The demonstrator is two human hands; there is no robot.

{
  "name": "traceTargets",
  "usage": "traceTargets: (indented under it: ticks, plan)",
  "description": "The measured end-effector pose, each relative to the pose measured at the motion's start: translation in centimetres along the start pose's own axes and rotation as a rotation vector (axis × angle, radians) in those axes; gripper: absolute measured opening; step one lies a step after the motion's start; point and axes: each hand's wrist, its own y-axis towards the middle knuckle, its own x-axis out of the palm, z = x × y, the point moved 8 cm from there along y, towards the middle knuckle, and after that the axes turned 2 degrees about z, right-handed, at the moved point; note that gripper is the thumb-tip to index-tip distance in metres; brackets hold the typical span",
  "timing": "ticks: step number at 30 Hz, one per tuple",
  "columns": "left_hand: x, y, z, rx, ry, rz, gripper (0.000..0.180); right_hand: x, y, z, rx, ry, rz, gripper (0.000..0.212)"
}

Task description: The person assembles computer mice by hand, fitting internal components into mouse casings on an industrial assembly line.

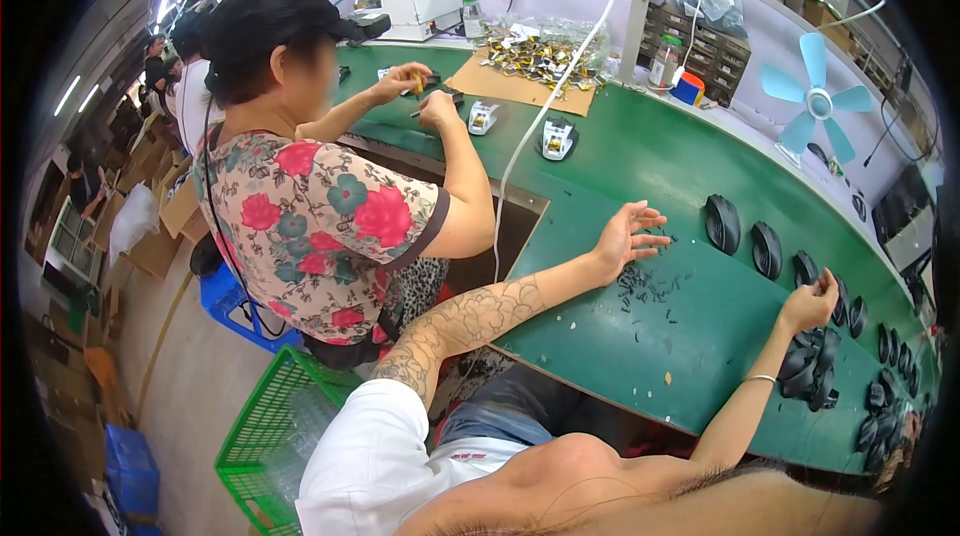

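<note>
My left hand (630,239) is open above the green tabletop (590,316), palm turned inward and fingers apart. Just beside it lies a scatter of small black pieces (645,284). My right hand (808,302) is farther right, its fingers bent together; whatever they hold is too small to make out. Close to that hand stand black computer mice, among them one mouse (805,268) just behind it. A pile of black mouse shells (810,368) lies on the near side of the right hand. Two more mice (722,224) (766,251) stand between my hands, toward the back.
At my left a co-worker (320,186) handles small parts at the bench. Yellow-and-silver parts (545,58) cover a cardboard sheet (480,86); two white-and-black mouse bases (557,139) stand nearby. A white cable (540,116) hangs down. A blue fan (818,103) stands behind; a green crate (262,406) is lower left.
</note>
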Motion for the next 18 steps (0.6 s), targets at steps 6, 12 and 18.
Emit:
traceTargets:
  ticks: [6,12,18]
  plan:
    - [-1.2,0.2,1.0,0.173,-0.034,0.069,0.039,3.6,-5.5,-9.6,0.096,0.754,-0.587,0.023]
    - [-0.2,1.2,-1.3,-0.241,0.118,-0.046,0.056,1.9,-14.2,-18.5,0.276,1.109,-1.405,0.035]
    - [-1.0,1.0,2.9,0.148,0.118,-0.045,0.023,3.7,-16.3,-18.5,0.261,1.148,-1.486,0.04]
